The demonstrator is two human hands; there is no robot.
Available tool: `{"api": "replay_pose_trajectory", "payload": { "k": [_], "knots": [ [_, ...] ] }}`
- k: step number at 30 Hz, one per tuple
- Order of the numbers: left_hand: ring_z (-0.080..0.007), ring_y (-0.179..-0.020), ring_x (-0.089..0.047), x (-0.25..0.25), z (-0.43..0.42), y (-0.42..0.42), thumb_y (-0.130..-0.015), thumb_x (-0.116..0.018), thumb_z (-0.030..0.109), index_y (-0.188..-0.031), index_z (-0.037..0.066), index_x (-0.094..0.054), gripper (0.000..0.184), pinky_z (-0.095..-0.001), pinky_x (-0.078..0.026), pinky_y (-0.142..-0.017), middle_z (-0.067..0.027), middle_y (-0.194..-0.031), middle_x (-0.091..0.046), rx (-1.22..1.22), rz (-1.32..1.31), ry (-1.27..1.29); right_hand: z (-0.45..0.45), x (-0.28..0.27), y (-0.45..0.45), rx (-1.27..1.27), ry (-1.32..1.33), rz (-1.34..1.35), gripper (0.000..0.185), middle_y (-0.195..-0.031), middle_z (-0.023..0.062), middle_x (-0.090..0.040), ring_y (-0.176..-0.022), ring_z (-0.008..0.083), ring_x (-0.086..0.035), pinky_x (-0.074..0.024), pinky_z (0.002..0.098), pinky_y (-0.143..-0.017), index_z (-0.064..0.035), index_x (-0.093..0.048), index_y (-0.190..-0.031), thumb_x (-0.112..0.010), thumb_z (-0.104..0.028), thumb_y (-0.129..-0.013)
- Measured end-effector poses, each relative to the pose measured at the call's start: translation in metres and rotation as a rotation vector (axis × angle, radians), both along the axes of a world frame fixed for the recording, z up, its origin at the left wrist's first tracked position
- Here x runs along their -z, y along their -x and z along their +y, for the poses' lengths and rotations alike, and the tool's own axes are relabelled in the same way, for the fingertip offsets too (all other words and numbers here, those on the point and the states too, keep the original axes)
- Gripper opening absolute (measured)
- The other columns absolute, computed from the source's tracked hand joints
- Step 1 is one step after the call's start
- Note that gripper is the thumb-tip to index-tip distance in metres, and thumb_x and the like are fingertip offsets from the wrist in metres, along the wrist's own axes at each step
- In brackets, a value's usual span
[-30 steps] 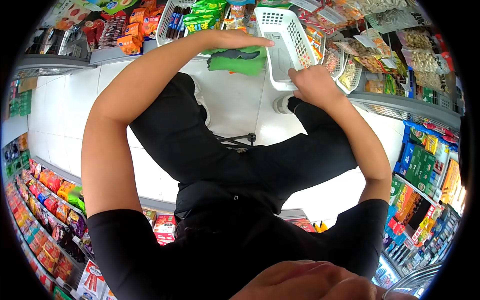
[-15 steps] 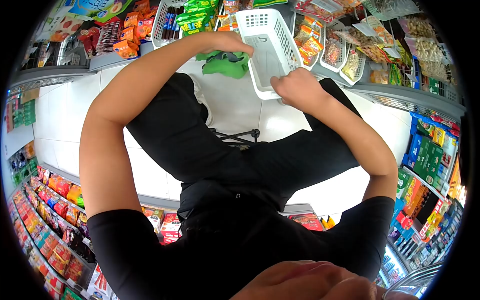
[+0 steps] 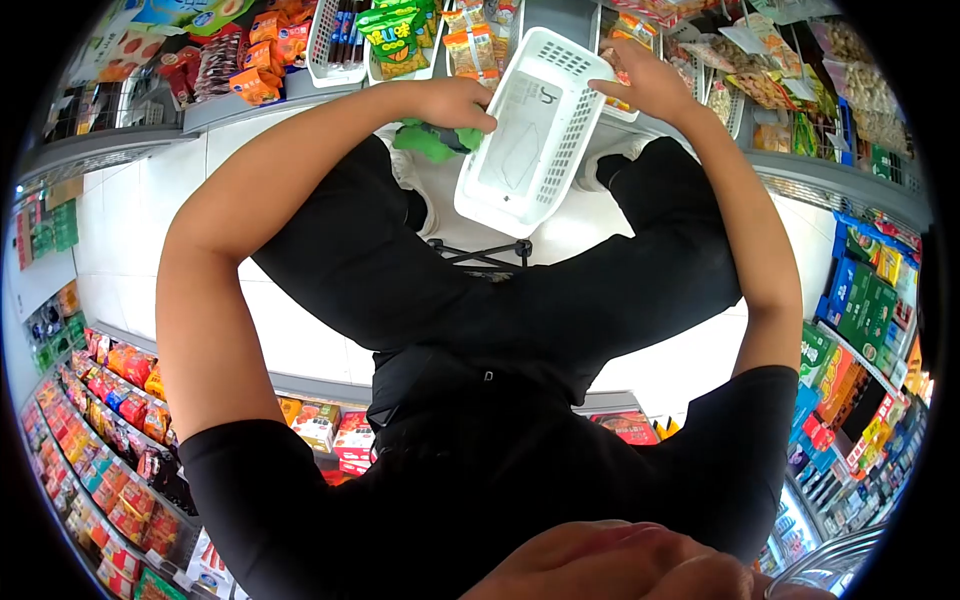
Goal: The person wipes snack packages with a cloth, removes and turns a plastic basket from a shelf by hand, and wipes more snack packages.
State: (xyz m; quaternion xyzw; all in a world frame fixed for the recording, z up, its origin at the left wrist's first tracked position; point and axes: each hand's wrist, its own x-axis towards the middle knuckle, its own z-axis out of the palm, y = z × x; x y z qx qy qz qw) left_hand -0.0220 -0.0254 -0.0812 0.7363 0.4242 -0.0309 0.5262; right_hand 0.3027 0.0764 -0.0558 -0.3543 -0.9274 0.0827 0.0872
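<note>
A white plastic basket with perforated sides is tilted above the floor between my knees. Only a dark mark and some faint lines show on its bottom. At its left rim, my left hand is closed, with a green cloth bunched beneath the fingers. My right hand is at the upper right rim; its thumb reaches the edge while the other fingers are spread apart over the shelf's snack packs.
A grey shelf ahead carries white baskets of snacks, including green bags and orange packs. Nut bags hang at the right. Behind the basket are a small black folding frame and my shoes. More stocked shelves stand on both sides.
The basket has come down toward me and turned, its near end shifting left. My right hand has let go of the near end and moved up to the right rim. My left hand shifted slightly left.
</note>
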Motion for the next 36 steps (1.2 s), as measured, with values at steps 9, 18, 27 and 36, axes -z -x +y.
{"api": "replay_pose_trajectory", "payload": {
  "k": [9,18,27,36],
  "knots": [
    [-0.0325,-0.098,-0.066,-0.006,-0.002,-0.018,-0.090,-0.062,0.057,-0.114,0.000,-0.069,0.063,-0.0416,-0.052,-0.085,-0.0196,-0.107,-0.069,0.386,0.425,-0.010,-0.002,0.001,0.007,-0.118,0.442,-0.225,0.022,-0.089,0.0170,-0.070,-0.085,0.0364,-0.069,-0.0533,0.0441,-0.078,-0.0038,-0.064,-0.105,-0.069,-0.021,-0.092],
    [-0.0332,-0.105,-0.066,-0.008,0.010,-0.002,-0.092,-0.060,0.065,-0.113,0.000,-0.068,0.069,-0.0428,-0.050,-0.088,-0.0190,-0.114,-0.067,0.258,0.453,0.019,-0.005,0.049,0.001,-0.228,0.430,-0.337,0.034,-0.091,0.0156,-0.068,-0.086,0.0361,-0.068,-0.0533,0.0453,-0.076,-0.0040,-0.056,-0.100,-0.077,-0.020,-0.078],
    [-0.0322,-0.098,-0.067,-0.021,0.017,-0.006,-0.092,-0.061,0.063,-0.112,0.000,-0.067,0.066,-0.0420,-0.051,-0.084,-0.0188,-0.102,-0.069,0.229,0.418,-0.031,0.005,0.045,-0.003,-0.190,0.518,-0.472,0.043,-0.100,0.0184,-0.068,-0.096,0.0379,-0.068,-0.0530,0.0472,-0.081,-0.0045,-0.056,-0.108,-0.077,-0.028,-0.079],
    [-0.0314,-0.093,-0.067,-0.014,0.019,-0.001,-0.094,-0.060,0.062,-0.111,0.001,-0.068,0.064,-0.0419,-0.051,-0.080,-0.0180,-0.097,-0.069,0.245,0.380,-0.085,-0.014,0.064,0.005,-0.101,0.525,-0.606,0.052,-0.104,0.0250,-0.069,-0.101,0.0408,-0.069,-0.0529,0.0515,-0.086,0.0002,-0.052,-0.122,-0.077,-0.020,-0.081]
  ]
}}
